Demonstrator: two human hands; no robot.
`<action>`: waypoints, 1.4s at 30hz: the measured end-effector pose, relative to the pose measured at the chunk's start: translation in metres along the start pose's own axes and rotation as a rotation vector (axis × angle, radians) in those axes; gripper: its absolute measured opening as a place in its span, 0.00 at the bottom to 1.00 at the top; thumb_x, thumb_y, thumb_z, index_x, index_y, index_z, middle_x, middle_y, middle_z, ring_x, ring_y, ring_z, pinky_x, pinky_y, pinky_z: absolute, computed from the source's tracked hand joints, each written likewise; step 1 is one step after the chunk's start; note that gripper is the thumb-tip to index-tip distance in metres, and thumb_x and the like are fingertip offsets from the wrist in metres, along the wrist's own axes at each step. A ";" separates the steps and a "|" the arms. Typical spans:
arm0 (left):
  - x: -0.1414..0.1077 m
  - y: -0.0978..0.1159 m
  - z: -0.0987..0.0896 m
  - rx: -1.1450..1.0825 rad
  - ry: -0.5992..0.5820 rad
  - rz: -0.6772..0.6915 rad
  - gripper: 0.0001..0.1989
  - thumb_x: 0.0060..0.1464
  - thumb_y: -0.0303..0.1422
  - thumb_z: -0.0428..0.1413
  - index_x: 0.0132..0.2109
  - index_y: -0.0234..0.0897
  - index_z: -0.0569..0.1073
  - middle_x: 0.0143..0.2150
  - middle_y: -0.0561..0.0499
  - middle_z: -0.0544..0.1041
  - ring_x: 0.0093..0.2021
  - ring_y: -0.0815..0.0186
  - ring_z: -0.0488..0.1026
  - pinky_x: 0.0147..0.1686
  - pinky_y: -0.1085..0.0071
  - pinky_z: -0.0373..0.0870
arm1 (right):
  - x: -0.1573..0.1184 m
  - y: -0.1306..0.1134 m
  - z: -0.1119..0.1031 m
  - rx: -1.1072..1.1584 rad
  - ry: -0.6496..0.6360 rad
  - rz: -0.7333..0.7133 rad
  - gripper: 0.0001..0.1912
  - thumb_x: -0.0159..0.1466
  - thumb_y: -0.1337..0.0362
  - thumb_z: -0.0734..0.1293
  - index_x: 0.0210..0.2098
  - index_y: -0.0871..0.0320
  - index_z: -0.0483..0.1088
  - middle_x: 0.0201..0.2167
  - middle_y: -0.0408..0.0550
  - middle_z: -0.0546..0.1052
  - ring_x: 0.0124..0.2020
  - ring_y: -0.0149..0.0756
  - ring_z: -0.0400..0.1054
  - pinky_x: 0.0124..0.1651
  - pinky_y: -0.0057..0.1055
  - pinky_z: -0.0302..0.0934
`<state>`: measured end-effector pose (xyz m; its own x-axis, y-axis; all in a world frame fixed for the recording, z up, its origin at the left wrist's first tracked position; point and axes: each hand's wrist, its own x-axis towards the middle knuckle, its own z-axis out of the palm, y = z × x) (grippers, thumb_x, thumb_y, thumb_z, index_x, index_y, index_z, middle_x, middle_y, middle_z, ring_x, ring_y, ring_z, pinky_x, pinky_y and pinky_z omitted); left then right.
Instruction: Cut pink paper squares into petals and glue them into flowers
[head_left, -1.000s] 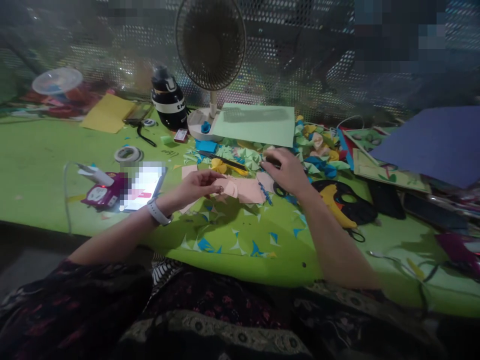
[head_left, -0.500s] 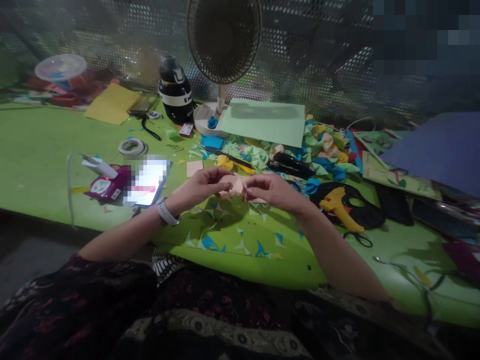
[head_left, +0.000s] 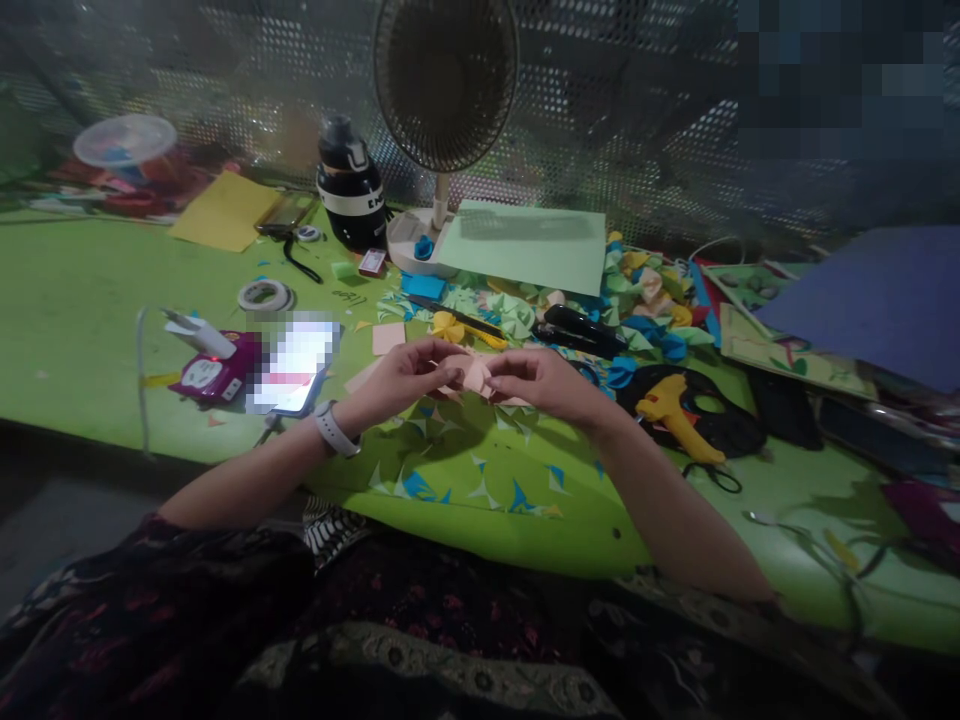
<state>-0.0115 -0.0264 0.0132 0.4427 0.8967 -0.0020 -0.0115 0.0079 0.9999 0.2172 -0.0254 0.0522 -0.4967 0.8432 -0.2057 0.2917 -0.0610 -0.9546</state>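
Between my two hands is a small piece of folded peach paper (head_left: pixel 475 376), held above the green table. My left hand (head_left: pixel 415 372), with a pale watch on its wrist, pinches its left side between thumb and fingers. From the other side, my right hand (head_left: pixel 541 380) grips the paper's right edge, fingers closed. Beneath and in front of the hands lie scattered blue and pale paper scraps (head_left: pixel 480 485). A peach paper square (head_left: pixel 388 338) rests just beyond my left hand. Behind the hands are a cutter knife (head_left: pixel 469 322) and a black stapler (head_left: pixel 581 330).
A yellow glue gun (head_left: pixel 679 415) lies on a black mat at right, scissors (head_left: pixel 716 478) beside it. At left are a lit phone (head_left: pixel 296 365), a purple extension block (head_left: pixel 217 372) and a tape roll (head_left: pixel 265 294). A bottle (head_left: pixel 351 190) and fan (head_left: pixel 446 80) stand behind.
Both hands stay on the peach paper at nearly the same spot. Its shape between the fingers looks slightly turned, and the view has shifted a little.
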 end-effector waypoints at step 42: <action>-0.011 0.014 0.023 0.141 -0.003 0.169 0.20 0.48 0.36 0.68 0.46 0.31 0.76 0.46 0.43 0.81 0.34 0.69 0.79 0.32 0.75 0.77 | 0.012 0.021 0.011 0.334 -0.118 0.042 0.18 0.55 0.64 0.73 0.45 0.59 0.72 0.31 0.42 0.77 0.26 0.25 0.68 0.31 0.24 0.64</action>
<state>0.0035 -0.0463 0.0275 0.4481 0.8785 0.1656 0.0392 -0.2044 0.9781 0.2086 -0.0220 0.0276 -0.5865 0.7702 -0.2508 0.0398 -0.2818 -0.9586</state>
